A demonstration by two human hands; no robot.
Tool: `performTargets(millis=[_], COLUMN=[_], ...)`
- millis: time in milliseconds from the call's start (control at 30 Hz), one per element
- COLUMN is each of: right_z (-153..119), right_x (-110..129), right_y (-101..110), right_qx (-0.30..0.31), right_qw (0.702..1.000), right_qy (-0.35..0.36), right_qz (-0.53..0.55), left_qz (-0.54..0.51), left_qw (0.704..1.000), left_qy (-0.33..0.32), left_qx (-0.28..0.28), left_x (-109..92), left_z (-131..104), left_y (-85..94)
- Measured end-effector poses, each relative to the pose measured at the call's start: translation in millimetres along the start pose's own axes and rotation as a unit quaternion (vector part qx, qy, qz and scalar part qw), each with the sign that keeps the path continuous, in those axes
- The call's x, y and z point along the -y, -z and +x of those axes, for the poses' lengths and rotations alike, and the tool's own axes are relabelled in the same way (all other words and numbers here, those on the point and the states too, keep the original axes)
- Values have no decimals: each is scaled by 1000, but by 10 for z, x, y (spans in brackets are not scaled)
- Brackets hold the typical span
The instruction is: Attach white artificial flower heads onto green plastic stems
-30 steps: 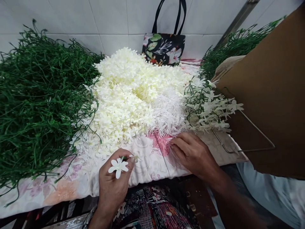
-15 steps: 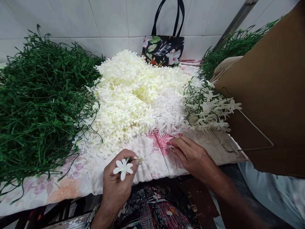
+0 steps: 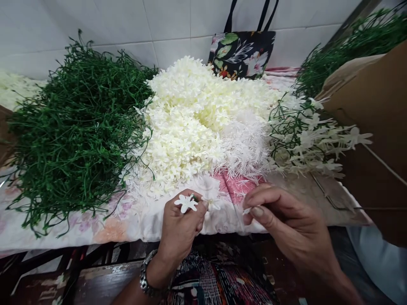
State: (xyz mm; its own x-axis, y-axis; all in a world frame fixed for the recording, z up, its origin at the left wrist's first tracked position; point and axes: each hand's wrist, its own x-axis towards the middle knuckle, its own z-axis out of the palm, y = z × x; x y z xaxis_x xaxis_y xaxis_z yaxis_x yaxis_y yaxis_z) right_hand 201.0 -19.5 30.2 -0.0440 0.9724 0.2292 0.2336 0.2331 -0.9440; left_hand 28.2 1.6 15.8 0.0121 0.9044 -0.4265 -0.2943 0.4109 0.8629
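My left hand (image 3: 179,228) is closed around a green-stemmed artificial flower (image 3: 186,203). One white five-petalled bloom shows above the fist, and a second bloom (image 3: 212,204) sticks out past the thumb tip. To its right, my right hand (image 3: 288,222) pinches a small white piece (image 3: 247,210) between thumb and fingers; it looks like a thin stamen, partly hidden. Beyond the hands lies a heap of white thread-like stamens (image 3: 244,146). Behind and left of it rises a large mound of cream-white petals (image 3: 181,127). The two hands are apart.
A big pile of green plastic stems (image 3: 79,131) stands left. Assembled white flowers (image 3: 311,140) lie right, beside a brown cardboard sheet (image 3: 378,127) and a bent metal wire (image 3: 327,197). A floral bag (image 3: 243,55) leans on the tiled wall. Floral cloth (image 3: 111,228) covers the table.
My right hand has lifted from the edge of the stamen heap and come nearer, pinching a small white piece. My left hand still grips the flower, now turned slightly. The view has shifted left.
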Motion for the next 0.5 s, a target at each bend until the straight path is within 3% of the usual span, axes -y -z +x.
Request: performTargets(millis=[200,500], right_z=[87,83], right_x=[-42,-165], right_y=[-374,-463], right_qx=[-22,-43], right_qw=[996,986], right_qy=[84,128], right_qz=[-33,-100], left_qz=[3,-47], left_qw=[1000,997], left_qy=[-30,-46], left_qx=[9,46], left_x=[38,128], left_z=[-37,-58], left_y=[5,45])
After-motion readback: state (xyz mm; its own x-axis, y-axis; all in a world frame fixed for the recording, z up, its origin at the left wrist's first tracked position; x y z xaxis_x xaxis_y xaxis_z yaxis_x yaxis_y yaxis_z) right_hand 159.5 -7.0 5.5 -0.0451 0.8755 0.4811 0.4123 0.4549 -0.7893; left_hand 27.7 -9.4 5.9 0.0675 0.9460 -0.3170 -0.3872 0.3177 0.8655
